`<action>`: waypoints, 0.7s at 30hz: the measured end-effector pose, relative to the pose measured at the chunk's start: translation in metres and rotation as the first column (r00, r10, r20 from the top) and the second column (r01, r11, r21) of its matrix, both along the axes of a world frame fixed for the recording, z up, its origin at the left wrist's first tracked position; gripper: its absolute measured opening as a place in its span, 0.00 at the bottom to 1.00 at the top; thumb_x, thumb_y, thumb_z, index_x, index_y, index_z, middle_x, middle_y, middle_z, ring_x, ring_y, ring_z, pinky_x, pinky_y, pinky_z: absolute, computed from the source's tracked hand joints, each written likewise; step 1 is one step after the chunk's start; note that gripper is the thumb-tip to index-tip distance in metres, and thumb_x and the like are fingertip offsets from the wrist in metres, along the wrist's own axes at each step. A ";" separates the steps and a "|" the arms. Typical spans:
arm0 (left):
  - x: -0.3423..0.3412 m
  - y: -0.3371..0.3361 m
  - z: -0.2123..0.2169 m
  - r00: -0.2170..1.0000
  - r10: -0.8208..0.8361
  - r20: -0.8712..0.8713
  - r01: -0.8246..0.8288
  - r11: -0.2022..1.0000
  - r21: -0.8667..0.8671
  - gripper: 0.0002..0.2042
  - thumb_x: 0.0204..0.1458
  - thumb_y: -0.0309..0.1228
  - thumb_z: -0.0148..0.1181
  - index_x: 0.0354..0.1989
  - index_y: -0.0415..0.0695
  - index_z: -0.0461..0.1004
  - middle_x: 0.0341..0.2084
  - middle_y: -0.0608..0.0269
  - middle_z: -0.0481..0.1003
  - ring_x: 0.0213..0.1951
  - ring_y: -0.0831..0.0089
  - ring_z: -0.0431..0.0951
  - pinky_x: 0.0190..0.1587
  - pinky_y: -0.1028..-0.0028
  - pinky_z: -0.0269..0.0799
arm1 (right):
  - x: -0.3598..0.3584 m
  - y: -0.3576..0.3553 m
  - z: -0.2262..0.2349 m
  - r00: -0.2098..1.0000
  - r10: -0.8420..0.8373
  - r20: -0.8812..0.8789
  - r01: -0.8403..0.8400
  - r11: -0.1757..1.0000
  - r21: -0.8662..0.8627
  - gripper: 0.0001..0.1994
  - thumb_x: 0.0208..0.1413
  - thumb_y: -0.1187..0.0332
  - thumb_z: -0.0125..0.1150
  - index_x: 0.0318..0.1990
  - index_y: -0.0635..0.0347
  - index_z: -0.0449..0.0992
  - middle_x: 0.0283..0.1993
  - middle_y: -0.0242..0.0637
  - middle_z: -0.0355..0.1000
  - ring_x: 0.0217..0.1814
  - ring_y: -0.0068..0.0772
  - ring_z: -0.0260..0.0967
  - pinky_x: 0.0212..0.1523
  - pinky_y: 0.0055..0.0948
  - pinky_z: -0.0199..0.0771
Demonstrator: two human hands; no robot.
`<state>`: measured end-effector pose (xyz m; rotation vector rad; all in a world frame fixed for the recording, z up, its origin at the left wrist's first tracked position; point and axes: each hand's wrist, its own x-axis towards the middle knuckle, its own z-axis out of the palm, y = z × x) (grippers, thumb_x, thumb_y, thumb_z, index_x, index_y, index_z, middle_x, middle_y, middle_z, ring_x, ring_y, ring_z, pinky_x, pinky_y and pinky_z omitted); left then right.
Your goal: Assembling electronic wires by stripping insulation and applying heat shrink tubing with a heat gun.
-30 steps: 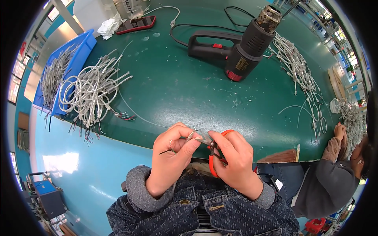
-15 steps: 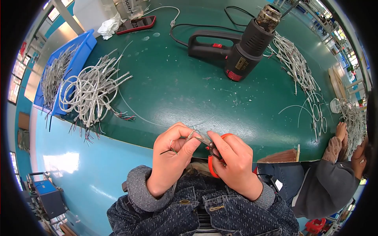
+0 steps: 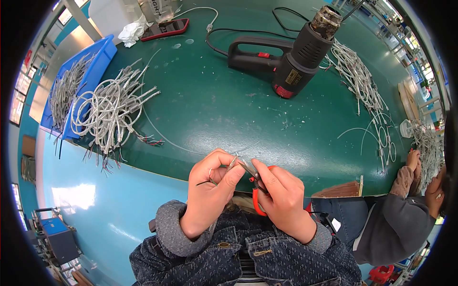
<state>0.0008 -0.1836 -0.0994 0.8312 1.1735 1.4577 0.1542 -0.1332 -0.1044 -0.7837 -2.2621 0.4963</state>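
Between the thumb and fingers of my left hand (image 3: 213, 183) is pinched a grey cable (image 3: 232, 164), with a dark wire end poking out near the palm. My right hand (image 3: 285, 195) grips a pair of scissors (image 3: 258, 202) with orange-red handles. The dark blades reach to the cable end beside my left thumb; whether they touch it I cannot make out. Both hands are close together at the table's near edge. A thin clear strand (image 3: 164, 138) curves over the table just beyond my left hand.
A black heat gun (image 3: 298, 59) stands on the green table (image 3: 214, 105). At left, bundled grey cables (image 3: 109, 112) lie against a blue bin (image 3: 107, 50); another cable bundle (image 3: 360, 78) lies right. A red-edged phone (image 3: 164, 30) rests at the back. A co-worker (image 3: 400, 217) sits at right.
Both hands have shifted very slightly, and the scissor handles look closer together. The cable stays pinched in my left hand.
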 end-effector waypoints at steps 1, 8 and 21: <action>0.000 0.000 0.000 1.000 0.000 0.001 0.000 1.000 0.001 0.04 0.56 0.23 0.52 0.32 0.38 0.65 0.24 0.71 0.60 0.15 0.89 0.57 0.14 0.86 0.52 | 0.000 0.000 -0.001 1.000 -0.004 0.003 0.004 1.000 0.004 0.28 0.31 0.81 0.63 0.49 0.67 0.71 0.25 0.36 0.64 0.24 0.34 0.66 0.23 0.31 0.66; 0.002 0.003 0.000 0.992 0.038 0.117 -0.032 0.998 -0.057 0.03 0.55 0.24 0.54 0.31 0.37 0.69 0.17 0.75 0.64 0.14 0.92 0.58 0.15 0.86 0.48 | 0.001 -0.001 -0.003 0.999 -0.035 -0.012 0.035 0.999 0.005 0.27 0.33 0.81 0.62 0.49 0.67 0.71 0.24 0.36 0.65 0.23 0.35 0.66 0.23 0.32 0.66; -0.002 0.006 0.003 0.989 -0.031 0.148 0.052 0.988 -0.142 0.04 0.56 0.24 0.53 0.31 0.37 0.68 0.21 0.71 0.63 0.14 0.89 0.57 0.14 0.85 0.51 | 0.033 0.045 0.008 0.940 -0.320 0.121 0.286 0.929 0.235 0.16 0.38 0.82 0.62 0.40 0.64 0.74 0.33 0.39 0.69 0.30 0.39 0.67 0.30 0.32 0.68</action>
